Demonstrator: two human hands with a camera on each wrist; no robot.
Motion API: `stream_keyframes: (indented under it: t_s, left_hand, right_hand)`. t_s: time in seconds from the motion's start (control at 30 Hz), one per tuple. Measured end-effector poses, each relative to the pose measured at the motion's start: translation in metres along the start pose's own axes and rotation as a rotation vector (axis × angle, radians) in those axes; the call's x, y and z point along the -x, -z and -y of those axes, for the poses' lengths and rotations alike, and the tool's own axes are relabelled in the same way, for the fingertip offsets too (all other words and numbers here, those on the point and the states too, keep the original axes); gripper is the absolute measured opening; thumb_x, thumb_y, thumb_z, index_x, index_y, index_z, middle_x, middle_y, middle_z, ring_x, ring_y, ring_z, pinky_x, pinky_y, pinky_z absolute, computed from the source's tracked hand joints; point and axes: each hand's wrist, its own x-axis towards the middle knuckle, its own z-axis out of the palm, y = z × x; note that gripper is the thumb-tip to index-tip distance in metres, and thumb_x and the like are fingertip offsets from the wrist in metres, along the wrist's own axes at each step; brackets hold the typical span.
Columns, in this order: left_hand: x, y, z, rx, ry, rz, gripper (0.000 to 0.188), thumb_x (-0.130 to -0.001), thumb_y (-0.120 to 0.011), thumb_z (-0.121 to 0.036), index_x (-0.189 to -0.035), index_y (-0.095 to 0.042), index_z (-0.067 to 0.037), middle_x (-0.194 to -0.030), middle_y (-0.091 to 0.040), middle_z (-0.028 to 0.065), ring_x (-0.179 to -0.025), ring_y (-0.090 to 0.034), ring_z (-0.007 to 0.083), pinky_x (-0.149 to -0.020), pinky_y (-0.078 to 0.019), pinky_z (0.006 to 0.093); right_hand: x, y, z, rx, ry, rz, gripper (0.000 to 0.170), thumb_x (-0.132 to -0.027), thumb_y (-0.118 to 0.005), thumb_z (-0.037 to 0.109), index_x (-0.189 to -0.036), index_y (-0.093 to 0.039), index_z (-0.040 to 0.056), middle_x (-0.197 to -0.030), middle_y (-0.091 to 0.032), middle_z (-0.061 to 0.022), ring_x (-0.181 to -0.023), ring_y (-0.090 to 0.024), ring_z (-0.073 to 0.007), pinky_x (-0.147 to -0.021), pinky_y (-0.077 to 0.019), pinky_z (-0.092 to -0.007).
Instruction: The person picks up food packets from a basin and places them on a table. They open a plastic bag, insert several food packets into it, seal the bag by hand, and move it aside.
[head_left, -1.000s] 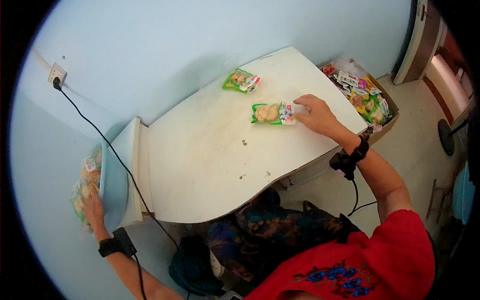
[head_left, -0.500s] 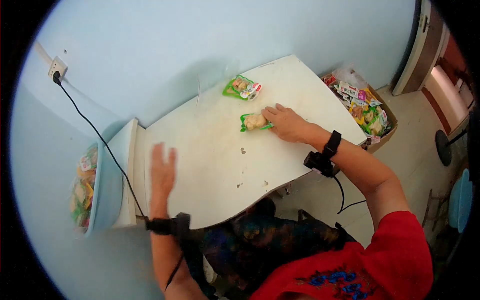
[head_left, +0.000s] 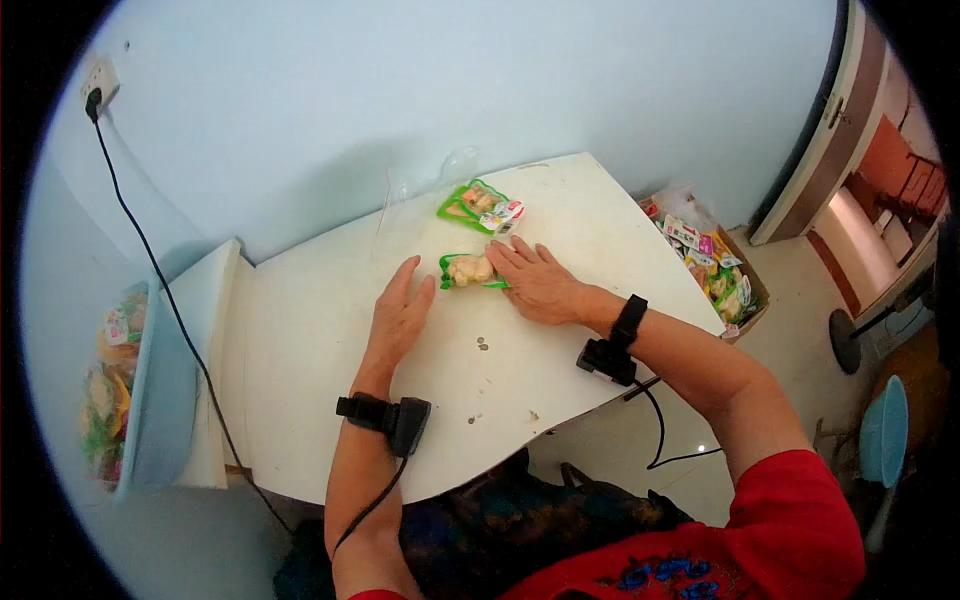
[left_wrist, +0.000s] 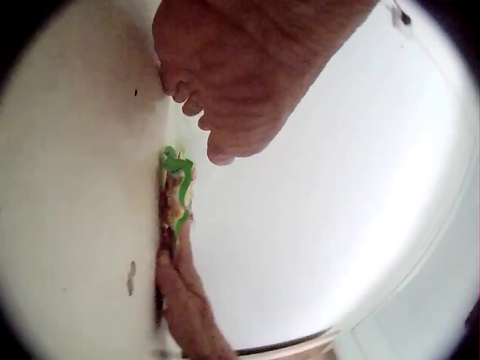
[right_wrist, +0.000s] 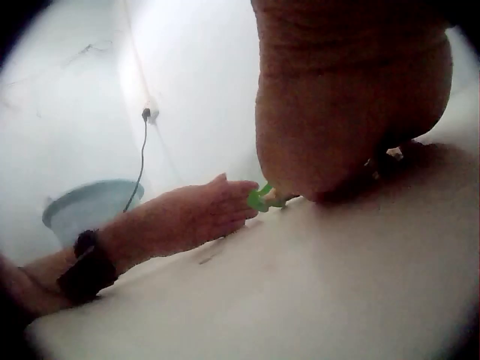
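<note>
On the white table (head_left: pixel 330 400) a clear packet of pale food with green edging (head_left: pixel 467 270) lies between the two hands. My right hand (head_left: pixel 545 288) rests over the packet's right end, fingers stretched out and covering its label. The left hand (head_left: pixel 398 318) holds nothing; its fingers are straight and point at the packet's green left end, a short gap away. Close behind lies a second green-edged packet (head_left: pixel 482 205). The left wrist view shows the packet (left_wrist: pixel 178 195) low on the table, below the left hand (left_wrist: pixel 232 82) in the picture.
At the left stands a light blue basin (head_left: pixel 165 400) full of packets. A cardboard box (head_left: pixel 750 300) of colourful packets is on the floor beyond the table's right edge. A black cord (head_left: pixel 160 270) runs down from the wall socket (head_left: pixel 100 85) past the basin.
My left hand has left the basin's packets and come right, over the table. The right hand has shifted left from the packet's label end onto the packet, which has slid left with it.
</note>
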Motion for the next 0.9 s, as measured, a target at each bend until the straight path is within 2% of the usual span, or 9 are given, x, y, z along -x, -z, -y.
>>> stream_keyframes:
  t_s: [0.2,0.3,0.4,0.43,0.6,0.7,0.73,0.83,0.9]
  left_hand:
    - [-0.014,0.021,0.034,0.677,0.046,-0.037,0.056,-0.098,-0.055,-0.030,-0.140,-0.039,0.004,-0.133,-0.050,0.0160,-0.123,-0.049,0.0241,-0.108,-0.0372,0.0345]
    - [-0.015,0.035,0.043,0.998,0.124,-0.065,0.056,-0.097,-0.057,-0.027,-0.139,-0.037,0.004,-0.133,-0.047,0.0183,-0.122,-0.050,0.0298,-0.108,-0.0396,0.0378]
    - [-0.021,0.044,0.057,1.183,0.125,-0.148,0.056,-0.095,-0.059,-0.025,-0.137,-0.036,0.004,-0.131,-0.045,0.0205,-0.121,-0.050,0.0335,-0.107,-0.0415,0.0399]
    - [-0.021,0.047,0.060,1.235,0.122,-0.185,0.055,-0.095,-0.060,-0.024,-0.136,-0.036,0.004,-0.131,-0.045,0.0211,-0.121,-0.050,0.0343,-0.106,-0.0421,0.0404]
    - [-0.022,0.050,0.060,1.307,0.124,-0.248,0.055,-0.093,-0.061,-0.023,-0.135,-0.037,0.004,-0.129,-0.046,0.0213,-0.120,-0.050,0.0355,-0.104,-0.0441,0.0427]
    - [-0.023,0.052,0.057,1.267,0.116,-0.257,0.058,-0.092,-0.063,-0.026,-0.136,-0.038,0.003,-0.129,-0.047,0.0203,-0.118,-0.051,0.0347,-0.103,-0.0452,0.0421]
    - [-0.023,0.053,0.056,1.252,0.117,-0.264,0.060,-0.092,-0.063,-0.028,-0.136,-0.038,0.003,-0.129,-0.047,0.0200,-0.117,-0.051,0.0343,-0.102,-0.0455,0.0416]
    - [-0.015,0.059,0.046,1.071,0.095,-0.329,0.064,-0.091,-0.064,-0.038,-0.135,-0.041,0.003,-0.130,-0.047,0.0178,-0.115,-0.052,0.0321,-0.100,-0.0456,0.0395]
    - [-0.016,0.062,0.043,0.945,0.110,-0.395,0.065,-0.092,-0.063,-0.043,-0.134,-0.044,0.003,-0.130,-0.049,0.0161,-0.115,-0.052,0.0293,-0.098,-0.0455,0.0383]
  right_hand:
    - [-0.020,-0.005,0.016,0.044,0.026,0.025,0.065,-0.088,-0.044,0.005,-0.147,-0.018,-0.0020,-0.153,-0.024,-0.0209,-0.139,-0.023,-0.0470,-0.111,-0.0224,-0.0600]
    - [-0.036,-0.013,0.007,0.105,0.079,0.001,0.064,-0.085,-0.051,0.009,-0.144,-0.028,-0.0022,-0.146,-0.036,-0.0232,-0.132,-0.037,-0.0433,-0.107,-0.0334,-0.0518]
    - [-0.057,0.057,0.038,0.013,0.028,0.421,0.058,-0.083,-0.061,0.019,-0.135,-0.045,-0.0023,-0.133,-0.051,-0.0229,-0.119,-0.052,-0.0380,-0.098,-0.0436,-0.0431]
    - [-0.060,0.064,0.036,-0.038,0.021,0.301,0.052,-0.080,-0.067,0.028,-0.123,-0.058,-0.0005,-0.121,-0.059,-0.0209,-0.107,-0.059,-0.0352,-0.092,-0.0474,-0.0397]
    - [-0.127,0.036,0.015,0.094,-0.007,-0.293,0.036,-0.080,-0.065,0.016,-0.114,-0.064,0.0036,-0.130,-0.054,-0.0206,-0.114,-0.056,-0.0373,-0.097,-0.0456,-0.0437]
    - [-0.156,-0.005,-0.011,0.407,0.028,-0.403,0.034,-0.079,-0.063,0.008,-0.112,-0.065,0.0041,-0.134,-0.052,-0.0209,-0.117,-0.054,-0.0400,-0.102,-0.0430,-0.0460]
    - [-0.176,-0.021,-0.046,0.447,0.094,-0.262,0.027,-0.078,-0.063,0.005,-0.105,-0.068,0.0040,-0.131,-0.054,-0.0206,-0.120,-0.051,-0.0419,-0.104,-0.0411,-0.0470]
    - [-0.168,0.000,-0.009,0.161,0.012,-0.384,0.019,-0.077,-0.063,0.002,-0.095,-0.070,0.0038,-0.129,-0.057,-0.0185,-0.125,-0.048,-0.0421,-0.105,-0.0409,-0.0464]
    - [-0.160,0.000,0.011,0.074,0.270,-0.648,0.009,-0.078,-0.063,0.002,-0.084,-0.069,0.0036,-0.125,-0.060,-0.0150,-0.127,-0.047,-0.0386,-0.104,-0.0414,-0.0460]
